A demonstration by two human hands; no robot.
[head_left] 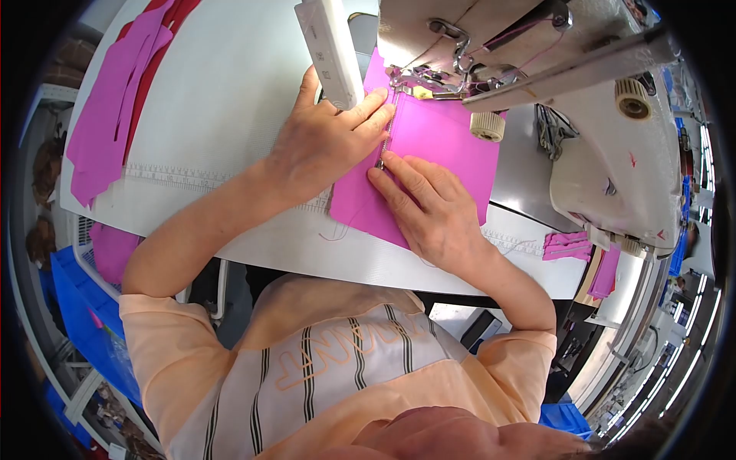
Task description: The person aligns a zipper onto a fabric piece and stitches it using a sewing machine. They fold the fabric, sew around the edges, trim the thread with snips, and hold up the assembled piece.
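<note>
A pink fabric panel (452,146) lies flat under the needle area of a sewing machine (429,80). Along it runs a zipper (388,132), leading up to the presser foot. My left hand (330,134) rests on the panel's left side, fingers stretched out and pressing beside the zipper. Lower down, my right hand (437,207) has its fingertips closed about the small dark zipper slider (380,163). The palm side of both hands is hidden. Pink thread passes through guides on the machine head.
Pink cut pieces (115,100) and red fabric (157,69) lie at the table's left. A ruler strip (172,176) crosses the white table. Small pink pieces (566,245) sit at right. A white device (330,54) stands above my left hand. A blue bin (92,322) is lower left.
</note>
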